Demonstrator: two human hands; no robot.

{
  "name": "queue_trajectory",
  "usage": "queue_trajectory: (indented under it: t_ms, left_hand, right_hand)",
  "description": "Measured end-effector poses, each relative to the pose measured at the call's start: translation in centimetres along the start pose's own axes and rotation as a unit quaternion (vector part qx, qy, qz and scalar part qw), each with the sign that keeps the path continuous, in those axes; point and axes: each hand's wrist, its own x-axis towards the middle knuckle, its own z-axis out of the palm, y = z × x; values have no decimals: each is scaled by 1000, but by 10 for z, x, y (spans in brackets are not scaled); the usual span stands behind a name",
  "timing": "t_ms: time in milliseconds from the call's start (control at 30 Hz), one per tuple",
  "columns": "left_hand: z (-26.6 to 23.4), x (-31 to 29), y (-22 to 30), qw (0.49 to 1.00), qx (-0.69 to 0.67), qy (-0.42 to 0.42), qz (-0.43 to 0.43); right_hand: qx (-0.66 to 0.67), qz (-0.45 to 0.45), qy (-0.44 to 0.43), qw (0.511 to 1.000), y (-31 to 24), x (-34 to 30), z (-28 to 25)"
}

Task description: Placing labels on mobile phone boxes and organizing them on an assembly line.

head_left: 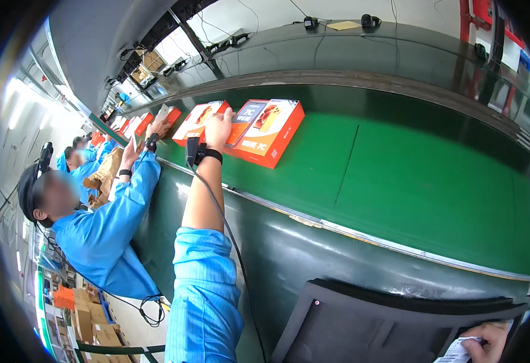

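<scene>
From the head camera, the risk I'd flag is the flat orange-and-white cardboard box getting shoved skew on the green conveyor belt, since the left hand rests open-fingered on the neighbouring flat orange-and-white box, not gripping; that black cable off the wrist could also snag. The right hand sits well apart at the bottom corner, pinched on a white paper slip. A co-worker's blue sleeve reaches in just left.

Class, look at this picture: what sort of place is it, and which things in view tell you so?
Most likely a factory packing line: a long green conveyor belt carries orange product boxes, the left hand rests on them, and workers in blue smocks stand alongside.
</scene>
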Motion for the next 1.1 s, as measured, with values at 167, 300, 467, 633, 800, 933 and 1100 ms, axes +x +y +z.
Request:
queue_trajectory:
  t_ms: [167,300,467,633,800,933,1100]
  left_hand:
    - [16,-15,23,994,74,13,84]
    - [18,-25,84,993,97,-26,65]
    - [0,-84,173,966,148,-183,112]
    - [-15,-102,218,972,80,-200,98]
    - [-53,-38,184,982,107,-5,154]
    - [-65,-25,126,976,83,-173,106]
    - [-44,-28,150,980,115,-155,56]
  right_hand:
    - [-3,0,4,1000,-13,4,8]
    - [-16,-31,15,999,-16,7,12]
    - [-14,-36,11,999,-16,5,12]
    - [-33,-70,15,997,2,-4,0]
    - [-36,-91,32,995,7,-25,11]
    - [-57,-139,69,986,18,-10,14]
    - [-59,-136,66,987,21,-16,13]
